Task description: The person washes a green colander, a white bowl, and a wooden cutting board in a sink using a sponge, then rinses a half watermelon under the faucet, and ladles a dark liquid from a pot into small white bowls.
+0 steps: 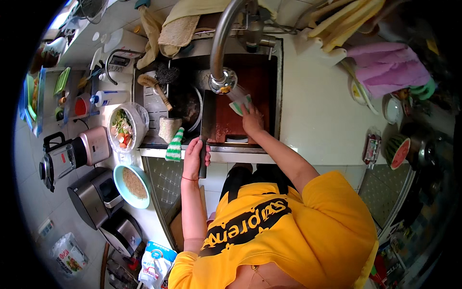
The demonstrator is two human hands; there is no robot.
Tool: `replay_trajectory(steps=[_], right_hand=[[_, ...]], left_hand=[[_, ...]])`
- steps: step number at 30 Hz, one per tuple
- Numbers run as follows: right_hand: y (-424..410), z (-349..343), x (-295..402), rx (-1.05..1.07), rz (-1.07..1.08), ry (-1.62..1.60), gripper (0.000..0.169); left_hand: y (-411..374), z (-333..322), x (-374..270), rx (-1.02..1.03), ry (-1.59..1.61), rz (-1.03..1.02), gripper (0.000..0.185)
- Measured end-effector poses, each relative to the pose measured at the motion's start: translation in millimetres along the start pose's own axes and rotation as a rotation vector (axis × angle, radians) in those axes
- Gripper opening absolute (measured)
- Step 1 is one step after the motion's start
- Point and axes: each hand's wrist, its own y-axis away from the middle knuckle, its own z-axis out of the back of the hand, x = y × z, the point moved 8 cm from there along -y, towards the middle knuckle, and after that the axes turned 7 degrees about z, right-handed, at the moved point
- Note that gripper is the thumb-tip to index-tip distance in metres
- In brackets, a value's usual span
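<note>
My left hand (196,157) grips the black handle of a kitchen cleaver (207,119), whose dark blade points away from me over the sink. A green-and-white cloth (239,105) lies under the fingers of my right hand (252,120), in the water stream above a wet red-brown board (231,124) in the sink. Whether the fingers pinch the cloth or only press on it is unclear. The water falls from the head of a curved metal faucet (218,39). Left of the blade, a dark round pan (184,108) sits in the sink.
A wooden-handled brush (158,92), a beige sponge (169,129) and a green-striped cloth (175,146) lie at the sink's left. Beyond them stand a tub of food scraps (112,132) and a light-blue bowl of grains (143,169). A cut watermelon (399,153) rests on the right counter.
</note>
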Motion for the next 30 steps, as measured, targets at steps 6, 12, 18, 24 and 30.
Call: replay_trajectory(steps=[6, 12, 18, 24, 30], right_hand=[[-38, 97, -49, -0.195, -0.263, -0.496, 0.047], [-97, 167, -96, -0.495, -0.403, -1.600, 0.042], [-46, 173, -46, -0.298, -0.242, -0.713, 0.036], [-24, 126, 55, -0.267, 0.165, 0.037, 0.024], [-85, 78, 178, -0.171, 0.399, -0.297, 0.025]], left_hand=[[-33, -59, -6, 0.183, -0.086, 0.026, 0.015], [-41, -81, -12, 0.191, -0.135, -0.003, 0.016], [-23, -38, 6, 0.039, -0.059, 0.009, 0.016], [-11, 0, 24, -0.034, -0.032, 0.061, 0.015], [-3, 34, 19, -0.016, -0.046, 0.083, 0.018]])
